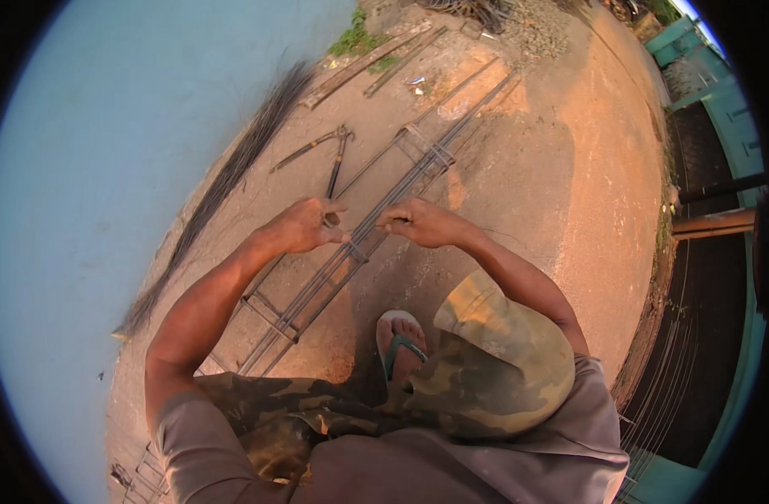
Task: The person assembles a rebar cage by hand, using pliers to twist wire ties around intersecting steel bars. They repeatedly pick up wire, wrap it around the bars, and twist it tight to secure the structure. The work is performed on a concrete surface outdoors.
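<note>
Closest to us, a grey-brown shirt (401, 466) fills the bottom, camouflage trousers (493, 378) just beyond. We see the steel bar frame (418, 174) lying diagonally on the ground (519, 218), both hands over it: left hand (334, 223) half-curled, thumb and forefinger apart; right hand (386, 223) pinched. We can't tell whether either grips anything. Long-handled cutters (337, 165) lie splayed beyond.

- Your left hand (304, 225) and right hand (424, 223) are curling close to the steel-rod frame (414, 175).
- Long-handled cutters (338, 161) are lying beyond your left hand.
- Dark wires (233, 168) are lying leftward.
</note>
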Demonstrator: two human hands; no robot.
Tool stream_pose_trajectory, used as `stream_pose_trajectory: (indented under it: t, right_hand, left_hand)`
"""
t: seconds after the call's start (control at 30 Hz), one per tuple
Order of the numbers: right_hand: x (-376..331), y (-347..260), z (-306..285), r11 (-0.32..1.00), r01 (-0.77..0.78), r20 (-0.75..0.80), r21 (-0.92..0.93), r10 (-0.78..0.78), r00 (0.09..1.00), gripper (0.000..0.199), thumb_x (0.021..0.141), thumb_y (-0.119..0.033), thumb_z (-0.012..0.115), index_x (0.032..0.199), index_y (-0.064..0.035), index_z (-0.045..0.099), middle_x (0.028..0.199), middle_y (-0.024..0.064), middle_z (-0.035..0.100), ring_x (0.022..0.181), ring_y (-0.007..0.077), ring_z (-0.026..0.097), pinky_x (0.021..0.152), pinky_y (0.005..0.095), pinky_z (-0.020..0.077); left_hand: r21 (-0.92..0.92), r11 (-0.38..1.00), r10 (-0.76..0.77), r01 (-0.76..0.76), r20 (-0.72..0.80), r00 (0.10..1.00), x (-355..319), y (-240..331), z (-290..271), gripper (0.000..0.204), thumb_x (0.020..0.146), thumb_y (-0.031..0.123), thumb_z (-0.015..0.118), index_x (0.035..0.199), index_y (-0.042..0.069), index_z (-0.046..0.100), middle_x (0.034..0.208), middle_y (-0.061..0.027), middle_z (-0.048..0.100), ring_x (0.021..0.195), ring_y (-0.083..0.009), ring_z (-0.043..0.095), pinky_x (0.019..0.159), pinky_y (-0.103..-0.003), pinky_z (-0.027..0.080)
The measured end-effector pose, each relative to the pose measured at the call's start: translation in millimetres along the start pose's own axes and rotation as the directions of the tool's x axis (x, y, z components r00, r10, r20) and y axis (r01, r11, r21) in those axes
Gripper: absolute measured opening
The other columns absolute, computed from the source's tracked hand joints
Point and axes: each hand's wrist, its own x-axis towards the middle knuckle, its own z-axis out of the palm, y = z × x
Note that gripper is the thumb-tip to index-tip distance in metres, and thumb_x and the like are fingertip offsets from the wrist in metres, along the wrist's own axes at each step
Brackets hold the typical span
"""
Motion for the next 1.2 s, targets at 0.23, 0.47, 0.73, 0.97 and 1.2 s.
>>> stream_pose_trajectory:
  t: [0.23, 0.47, 0.73, 0.97, 1.2]
  right_hand:
    - [-92.6, 91.9, 92.8, 0.855, -0.420, 0.019, 0.305, 0.435, 0.900, 0.029, 0.093, -0.009, 0.050, 0.116, -0.0063, 0.068, 0.070, 0.0003, 0.054, 0.060, 0.0099, 0.045, 0.054, 0.0280, 0.0396]
    - [-50.2, 90.6, 140.9, 0.296, -0.348, 0.128, 0.889, 0.569, 0.812, 0.033, 0.097, -0.008, 0.046, 0.127, -0.0051, 0.060, 0.070, -0.0037, 0.047, 0.055, 0.0059, 0.035, 0.048, 0.0234, 0.0297]
    - [-10.1, 103.0, 162.4, 0.176, -0.149, 0.058, 0.973, 0.441, 0.896, 0.021, 0.098, -0.007, 0.048, 0.114, -0.0045, 0.062, 0.080, -0.0019, 0.054, 0.065, 0.0067, 0.045, 0.052, 0.0230, 0.0336]
    - [6.7, 108.9, 160.5, 0.018, -0.116, 0.100, 0.993, 0.380, 0.919, 0.018, 0.092, 0.000, 0.055, 0.108, -0.0010, 0.064, 0.092, 0.0047, 0.065, 0.076, 0.0128, 0.057, 0.061, 0.0244, 0.0439]
    - [9.7, 123.2, 162.5, 0.029, -0.033, 0.023, 0.999, 0.308, 0.951, 0.013, 0.091, 0.001, 0.059, 0.100, -0.0011, 0.067, 0.089, 0.0055, 0.066, 0.074, 0.0133, 0.057, 0.063, 0.0260, 0.0457]
  left_hand:
    - [-0.014, 0.960, -0.274, 0.280, 0.156, 0.949, -23.7, -24.0, 85.2, 0.057, 0.090, 0.039, 0.068, 0.119, -0.010, 0.060, 0.111, -0.0248, 0.066, 0.102, -0.0351, 0.066, 0.088, -0.043, 0.052]
    - [-0.455, 0.802, -0.350, 0.387, 0.167, 0.922, 7.2, -18.2, 128.2, 0.053, 0.093, 0.044, 0.063, 0.106, -0.008, 0.066, 0.091, -0.0168, 0.069, 0.082, -0.0239, 0.069, 0.071, -0.036, 0.054]
    - [-0.613, 0.766, -0.416, 0.194, -0.242, 0.877, 9.4, 1.5, 157.4, 0.035, 0.093, 0.026, 0.066, 0.108, -0.005, 0.061, 0.085, -0.0134, 0.070, 0.073, -0.0150, 0.067, 0.058, -0.029, 0.052]
    - [-0.676, 0.713, -0.537, 0.185, -0.358, 0.764, 10.9, 7.7, 176.5, 0.041, 0.091, 0.016, 0.066, 0.123, -0.004, 0.050, 0.092, -0.0163, 0.066, 0.080, -0.0224, 0.068, 0.068, -0.034, 0.053]
    - [-0.306, 0.949, -0.241, 0.070, -0.565, 0.789, 8.3, 10.1, 175.9, 0.044, 0.092, 0.011, 0.063, 0.134, -0.001, 0.054, 0.104, -0.0183, 0.061, 0.094, -0.0273, 0.065, 0.077, -0.038, 0.053]
